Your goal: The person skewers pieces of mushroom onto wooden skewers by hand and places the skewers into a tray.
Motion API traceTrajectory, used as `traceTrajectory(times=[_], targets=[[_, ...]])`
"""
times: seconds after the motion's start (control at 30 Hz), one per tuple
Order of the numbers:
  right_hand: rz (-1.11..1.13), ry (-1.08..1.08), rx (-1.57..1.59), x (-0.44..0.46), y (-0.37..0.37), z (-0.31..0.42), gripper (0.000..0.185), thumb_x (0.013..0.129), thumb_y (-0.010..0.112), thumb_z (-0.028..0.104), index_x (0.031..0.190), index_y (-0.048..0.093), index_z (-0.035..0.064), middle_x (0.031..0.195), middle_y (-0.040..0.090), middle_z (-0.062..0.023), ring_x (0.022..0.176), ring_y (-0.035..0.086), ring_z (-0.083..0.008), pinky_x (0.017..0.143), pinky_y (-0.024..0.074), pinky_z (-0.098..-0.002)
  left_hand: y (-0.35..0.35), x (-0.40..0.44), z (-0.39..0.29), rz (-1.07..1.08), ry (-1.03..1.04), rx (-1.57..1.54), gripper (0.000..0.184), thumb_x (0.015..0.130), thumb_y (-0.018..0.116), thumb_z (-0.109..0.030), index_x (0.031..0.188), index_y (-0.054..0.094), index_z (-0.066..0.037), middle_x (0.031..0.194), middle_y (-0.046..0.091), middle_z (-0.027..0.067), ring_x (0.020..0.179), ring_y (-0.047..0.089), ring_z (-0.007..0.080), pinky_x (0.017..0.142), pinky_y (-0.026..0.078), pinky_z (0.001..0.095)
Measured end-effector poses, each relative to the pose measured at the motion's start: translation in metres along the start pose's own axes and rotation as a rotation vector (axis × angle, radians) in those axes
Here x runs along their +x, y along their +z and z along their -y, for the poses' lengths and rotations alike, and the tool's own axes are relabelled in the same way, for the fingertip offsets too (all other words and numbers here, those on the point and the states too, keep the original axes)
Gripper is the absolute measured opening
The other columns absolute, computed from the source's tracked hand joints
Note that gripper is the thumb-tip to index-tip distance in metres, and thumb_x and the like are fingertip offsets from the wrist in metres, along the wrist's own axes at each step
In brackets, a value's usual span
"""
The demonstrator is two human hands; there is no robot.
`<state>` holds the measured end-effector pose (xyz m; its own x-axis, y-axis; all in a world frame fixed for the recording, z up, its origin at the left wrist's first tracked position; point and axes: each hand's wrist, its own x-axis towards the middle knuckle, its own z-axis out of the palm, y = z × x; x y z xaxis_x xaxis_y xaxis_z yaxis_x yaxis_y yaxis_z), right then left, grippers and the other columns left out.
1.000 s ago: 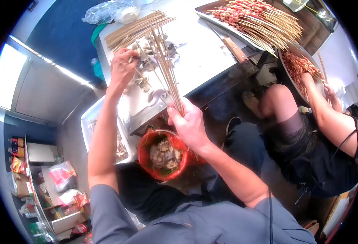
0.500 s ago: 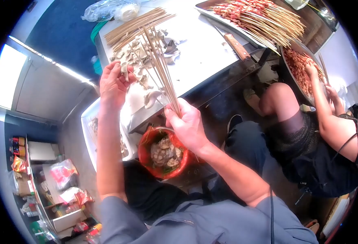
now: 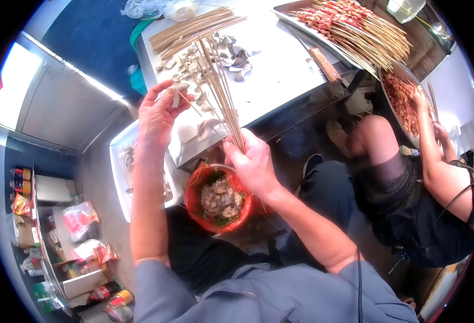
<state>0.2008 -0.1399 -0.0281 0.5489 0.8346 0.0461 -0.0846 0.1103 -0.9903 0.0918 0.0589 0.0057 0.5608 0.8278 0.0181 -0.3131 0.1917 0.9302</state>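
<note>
My right hand is closed around a bundle of thin wooden skewers, whose long ends fan up over the table. A pale mushroom piece sits on a skewer just above that fist. To the left, my left hand pinches another pale mushroom piece between thumb and fingers, with a thin skewer slanting down from it. Loose torn mushroom pieces, grey and off-white like oyster mushroom, lie on the white table beyond both hands.
More skewers lie at the table's back. A wooden-handled knife rests near a tray of meat skewers. Below are a red-lined bucket and white bin. At right, another person's hands work over a meat bowl.
The view has shifted, so the table and its contents appear slightly further right. My left hand's fingers have closed more around the mushroom piece. My right hand keeps its hold on the skewers.
</note>
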Motion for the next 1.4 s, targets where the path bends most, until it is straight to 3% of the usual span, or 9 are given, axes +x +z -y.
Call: traceTrajectory(times=[0.73, 0.83, 0.9, 0.93, 1.0, 1.07, 1.17, 1.27, 1.4], targets=[[-0.009, -0.001, 0.03, 0.001, -0.001, -0.006, 0.01, 0.091, 0.057, 0.008, 0.09, 0.058, -0.0012, 0.061, 0.056, -0.0067, 0.058, 0.054, -0.0099, 0.054, 0.0443, -0.0304, 0.005, -0.003, 0.0, 0.137, -0.025, -0.055, 0.024, 0.095, 0.06, -0.017, 0.109, 0.063, 0.003, 0.095, 0.069, 0.0148, 0.092, 0.069, 0.0287, 0.086, 0.055, 0.0408], [-0.024, -0.037, -0.006, 0.001, -0.001, -0.006, 0.01, 0.091, 0.057, 0.008, 0.09, 0.058, -0.0013, 0.061, 0.056, -0.0064, 0.058, 0.053, -0.0095, 0.054, 0.0439, -0.0305, 0.003, -0.003, 0.005, 0.167, -0.063, -0.06, 0.023, 0.094, 0.061, -0.016, 0.108, 0.064, 0.002, 0.095, 0.069, 0.0128, 0.088, 0.068, 0.0259, 0.084, 0.055, 0.0383], [-0.038, -0.037, 0.003, 0.0, -0.002, -0.002, 0.009, 0.091, 0.057, 0.007, 0.09, 0.058, -0.0016, 0.061, 0.055, -0.0057, 0.058, 0.052, -0.0086, 0.053, 0.0432, -0.0298, 0.003, -0.006, 0.006, 0.22, -0.066, 0.033, 0.023, 0.092, 0.065, -0.019, 0.103, 0.067, 0.001, 0.09, 0.067, 0.0067, 0.081, 0.064, 0.0179, 0.077, 0.052, 0.0289], [-0.04, -0.038, 0.004, 0.0, -0.002, 0.001, 0.009, 0.091, 0.057, 0.007, 0.09, 0.058, -0.0016, 0.061, 0.055, -0.0057, 0.058, 0.052, -0.0086, 0.053, 0.0432, -0.0298, 0.007, -0.009, 0.004, 0.222, -0.066, 0.034, 0.023, 0.092, 0.065, -0.019, 0.103, 0.067, 0.001, 0.09, 0.067, 0.0067, 0.081, 0.064, 0.0179, 0.077, 0.052, 0.0289], [-0.043, -0.048, 0.026, 0.0, -0.004, 0.006, 0.008, 0.091, 0.056, 0.006, 0.09, 0.058, -0.0014, 0.062, 0.055, -0.0049, 0.058, 0.052, -0.0076, 0.053, 0.043, -0.0284, 0.024, -0.02, 0.001, 0.253, -0.216, 0.286, 0.023, 0.089, 0.068, -0.018, 0.102, 0.068, 0.001, 0.09, 0.066, 0.004, 0.079, 0.059, 0.0119, 0.073, 0.048, 0.0231], [-0.036, -0.023, 0.041, 0.002, -0.007, 0.006, 0.008, 0.092, 0.056, 0.008, 0.091, 0.059, 0.0001, 0.064, 0.056, -0.0018, 0.06, 0.052, -0.0065, 0.056, 0.043, -0.0254, 0.03, -0.022, 0.0, 0.263, -0.233, 0.273, 0.023, 0.089, 0.067, -0.018, 0.104, 0.068, 0.001, 0.09, 0.067, 0.0037, 0.08, 0.059, 0.0094, 0.072, 0.046, 0.0213], [-0.039, 0.002, 0.069, 0.003, -0.008, 0.006, 0.008, 0.093, 0.056, 0.009, 0.092, 0.059, 0.0016, 0.067, 0.056, 0.0014, 0.063, 0.052, -0.0054, 0.059, 0.0428, -0.0223, 0.029, -0.001, -0.005, 0.203, -0.018, 0.308, 0.025, 0.093, 0.062, -0.019, 0.108, 0.067, 0.0, 0.085, 0.066, 0.0016, 0.08, 0.061, 0.0083, 0.07, 0.048, 0.0234], [-0.055, -0.014, 0.062, 0.004, -0.006, 0.005, 0.008, 0.093, 0.056, 0.008, 0.09, 0.058, 0.0006, 0.064, 0.056, -0.0013, 0.06, 0.053, -0.0073, 0.056, 0.0432, -0.0253, 0.021, 0.042, -0.004, -0.008, 0.225, 0.661, 0.028, 0.09, 0.064, -0.02, 0.108, 0.067, 0.002, 0.087, 0.068, 0.0039, 0.077, 0.062, 0.0106, 0.071, 0.048, 0.0238], [-0.068, -0.027, 0.034, 0.005, -0.009, 0.008, 0.011, 0.093, 0.055, 0.009, 0.088, 0.057, -0.0002, 0.061, 0.056, -0.0042, 0.057, 0.054, -0.0095, 0.053, 0.044, -0.0288, 0.022, 0.098, 0.012, -0.116, 0.419, 0.998, 0.031, 0.086, 0.068, -0.022, 0.104, 0.069, 0.003, 0.088, 0.069, 0.0065, 0.077, 0.063, 0.0135, 0.071, 0.048, 0.0245]])
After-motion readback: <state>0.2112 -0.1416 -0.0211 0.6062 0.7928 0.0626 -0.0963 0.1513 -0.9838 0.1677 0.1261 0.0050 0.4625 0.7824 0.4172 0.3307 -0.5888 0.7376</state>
